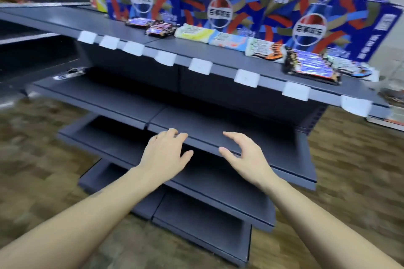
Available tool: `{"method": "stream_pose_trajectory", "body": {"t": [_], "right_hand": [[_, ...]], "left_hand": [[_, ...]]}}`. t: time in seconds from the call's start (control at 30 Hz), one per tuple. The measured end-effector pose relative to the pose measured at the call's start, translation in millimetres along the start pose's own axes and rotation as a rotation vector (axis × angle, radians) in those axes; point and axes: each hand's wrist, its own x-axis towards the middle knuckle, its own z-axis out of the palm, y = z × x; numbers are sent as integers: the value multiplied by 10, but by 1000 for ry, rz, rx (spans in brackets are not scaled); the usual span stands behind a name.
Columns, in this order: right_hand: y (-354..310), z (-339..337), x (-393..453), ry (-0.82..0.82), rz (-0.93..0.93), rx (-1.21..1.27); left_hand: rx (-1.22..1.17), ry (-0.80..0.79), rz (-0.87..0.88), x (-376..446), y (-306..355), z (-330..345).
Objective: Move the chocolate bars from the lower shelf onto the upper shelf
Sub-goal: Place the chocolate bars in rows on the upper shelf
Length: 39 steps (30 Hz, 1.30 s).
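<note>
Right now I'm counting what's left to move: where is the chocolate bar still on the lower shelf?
In the head view, the chocolate bar lies at the far left of the lower shelf, under the upper shelf's left end.

— Where's the camera sitting?

— On my head, the only view there is. It looks forward and down a grey shelf unit, tilted, so the upper shelf (122, 28) runs slantwise from top left to the right edge.

— How close are you?

— Close. Both my forearms come in from the bottom corners; my left hand (164, 153) and right hand (247, 157) hang in front of the lower shelf (218, 129) edge, mid-frame.

— And how far does it see?

— The wide lens takes in blue cola cartons (220, 8) at the back of the upper shelf, lower tiers beneath my hands, and brown floor (354, 170) either side. Edges blur.
</note>
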Motion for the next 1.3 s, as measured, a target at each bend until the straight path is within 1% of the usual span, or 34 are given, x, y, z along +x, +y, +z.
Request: {"method": "stream_pose_trajectory", "body": {"t": [0.23, 0.43, 0.67, 1.0, 1.17, 1.3], "right_hand": [[-835, 956, 507, -79, -24, 30], [-1299, 1572, 901, -127, -29, 33], [-1493, 2095, 1499, -189, -48, 40], [-1543, 2856, 2691, -260, -77, 96], [-1692, 3253, 3157, -288, -78, 100], [-1874, 3607, 3536, -299, -81, 88]], "left_hand": [[29, 4, -80, -117, -1244, -102], [29, -1, -123, -101, -2037, -114], [37, 4, -177, 174, -2665, -12], [65, 15, -290, 924, -3550, 124], [70, 25, -317, 1212, -4006, 173], [62, 51, -306, 1485, -4461, 228]]}}
